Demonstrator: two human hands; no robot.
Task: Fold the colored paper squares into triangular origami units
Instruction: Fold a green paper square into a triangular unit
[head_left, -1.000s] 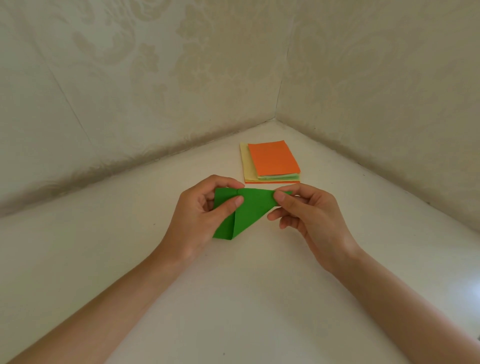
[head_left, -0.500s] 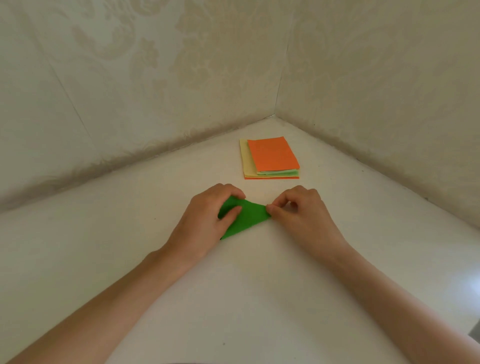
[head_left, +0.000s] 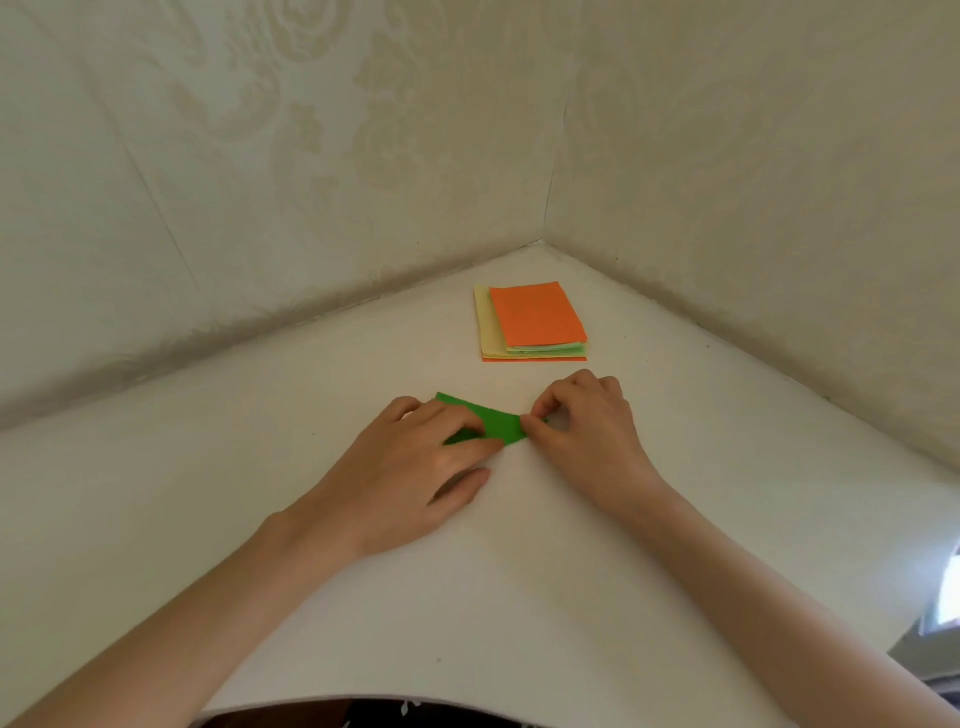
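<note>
The green paper (head_left: 500, 423) lies lengthwise left-right on the tabletop (head_left: 519, 582), left grip (head_left: 415, 467) pressing its left half with straight fingers, right grip (head_left: 587, 421) pinching its right tip.

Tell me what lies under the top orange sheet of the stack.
Under the orange sheet, light green sheets peek out at the near edge, pale yellow sheets at the left, and another orange edge at the bottom. Their middles and count are covered.
</note>
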